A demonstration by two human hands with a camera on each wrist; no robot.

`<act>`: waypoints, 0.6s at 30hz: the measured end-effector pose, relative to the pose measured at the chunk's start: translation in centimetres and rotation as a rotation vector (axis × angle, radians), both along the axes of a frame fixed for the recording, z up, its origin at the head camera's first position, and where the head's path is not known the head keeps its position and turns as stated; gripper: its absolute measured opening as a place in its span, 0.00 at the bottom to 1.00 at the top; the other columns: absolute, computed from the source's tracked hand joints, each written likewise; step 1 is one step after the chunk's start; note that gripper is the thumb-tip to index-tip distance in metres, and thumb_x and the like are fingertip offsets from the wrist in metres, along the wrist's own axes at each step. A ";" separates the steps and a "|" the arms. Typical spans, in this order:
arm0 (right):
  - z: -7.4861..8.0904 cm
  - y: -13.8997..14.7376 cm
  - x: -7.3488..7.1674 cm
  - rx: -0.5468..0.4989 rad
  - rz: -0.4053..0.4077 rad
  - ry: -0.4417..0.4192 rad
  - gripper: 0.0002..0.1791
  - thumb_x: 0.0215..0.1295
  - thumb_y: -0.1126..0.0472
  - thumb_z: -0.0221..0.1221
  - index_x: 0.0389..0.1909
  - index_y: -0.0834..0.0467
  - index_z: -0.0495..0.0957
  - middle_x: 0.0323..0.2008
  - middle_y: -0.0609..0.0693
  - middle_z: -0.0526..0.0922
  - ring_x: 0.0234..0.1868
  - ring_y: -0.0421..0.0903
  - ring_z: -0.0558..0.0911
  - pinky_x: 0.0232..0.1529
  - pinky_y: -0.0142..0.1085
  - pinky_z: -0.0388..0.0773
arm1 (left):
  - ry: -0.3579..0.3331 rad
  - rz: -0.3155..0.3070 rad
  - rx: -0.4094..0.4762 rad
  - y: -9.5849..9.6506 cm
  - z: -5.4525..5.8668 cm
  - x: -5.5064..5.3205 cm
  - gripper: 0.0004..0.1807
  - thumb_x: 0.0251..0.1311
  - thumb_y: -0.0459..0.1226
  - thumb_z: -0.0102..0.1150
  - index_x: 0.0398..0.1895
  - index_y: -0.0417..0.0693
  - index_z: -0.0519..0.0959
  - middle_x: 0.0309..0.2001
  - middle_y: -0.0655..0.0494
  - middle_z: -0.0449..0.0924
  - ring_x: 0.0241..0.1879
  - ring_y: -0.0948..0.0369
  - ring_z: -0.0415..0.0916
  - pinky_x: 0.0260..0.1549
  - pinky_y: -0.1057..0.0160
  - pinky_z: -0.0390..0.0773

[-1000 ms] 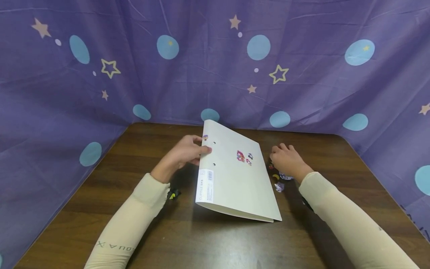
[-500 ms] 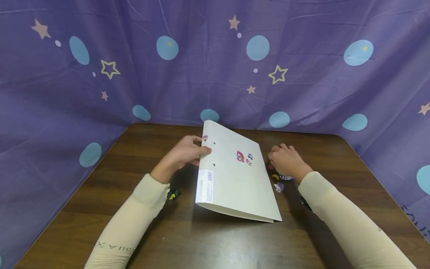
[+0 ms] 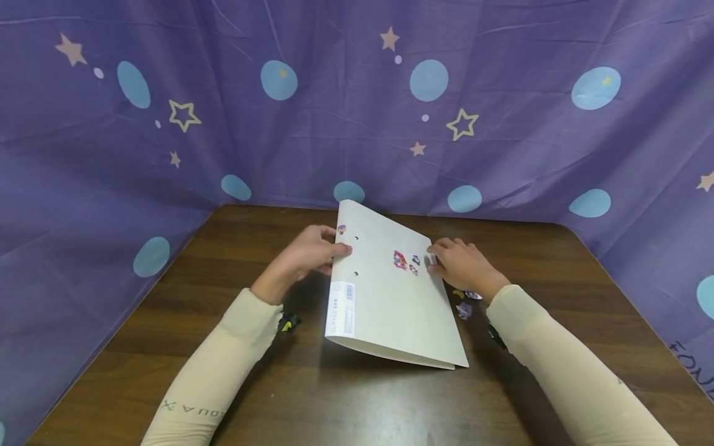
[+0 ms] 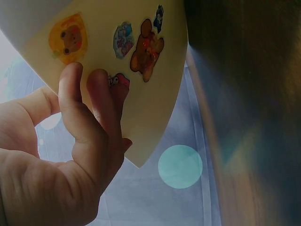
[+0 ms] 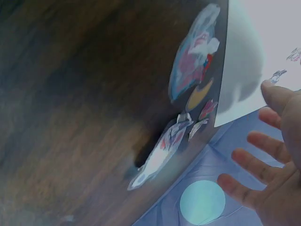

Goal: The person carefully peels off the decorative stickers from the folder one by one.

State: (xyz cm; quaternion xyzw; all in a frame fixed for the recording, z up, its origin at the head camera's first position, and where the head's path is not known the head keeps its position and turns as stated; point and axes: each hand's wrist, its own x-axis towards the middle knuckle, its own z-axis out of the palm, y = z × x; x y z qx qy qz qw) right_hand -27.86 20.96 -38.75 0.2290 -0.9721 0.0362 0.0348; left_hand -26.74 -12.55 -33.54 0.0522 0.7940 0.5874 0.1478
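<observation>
Sleeves (image 3: 195,378): cream, running in from the bottom edge at lower left and lower right.
Surface (image 3: 346,409): dark wood grain, with a bright sheen at bottom centre.
White folder (image 3: 390,303): centre of the frame, covers close together, tilted with its labelled spine raised on the left. I'd judge the step in hand is steadying it between two hands.
Loose cut-outs (image 3: 464,311): on the surface just right of the folder, with a yellow crescent (image 3: 458,293) among them.
Left hand (image 3: 309,249): left of centre, fingers grasping the spine, thumb on the upper cover, the others beneath by the animal stickers (image 4: 147,51).
Right hand (image 3: 465,263): right of centre at the folder's right edge, fingers spread and unclenched, thumb over the cover; how firmly it touches, I can't tell. The next move seems to call for a firm left grasp and a light right touch.
Cloth backdrop (image 3: 357,155): purple with stars, across the top of the frame.
</observation>
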 end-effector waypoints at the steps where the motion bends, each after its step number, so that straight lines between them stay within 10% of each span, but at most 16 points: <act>1: 0.0 -0.1 0.0 -0.008 0.009 -0.003 0.25 0.74 0.51 0.61 0.66 0.59 0.75 0.66 0.62 0.74 0.64 0.64 0.73 0.63 0.67 0.69 | 0.003 -0.002 -0.001 0.0 0.0 0.0 0.29 0.65 0.32 0.65 0.65 0.30 0.66 0.43 0.36 0.84 0.32 0.53 0.86 0.29 0.56 0.88; 18: 0.2 -1.6 -0.8 -0.031 0.081 0.011 0.19 0.73 0.53 0.63 0.61 0.54 0.81 0.69 0.62 0.72 0.68 0.66 0.70 0.64 0.70 0.66 | 0.010 -0.005 -0.012 0.0 0.0 0.0 0.28 0.65 0.32 0.64 0.65 0.31 0.67 0.42 0.36 0.84 0.32 0.53 0.86 0.29 0.55 0.88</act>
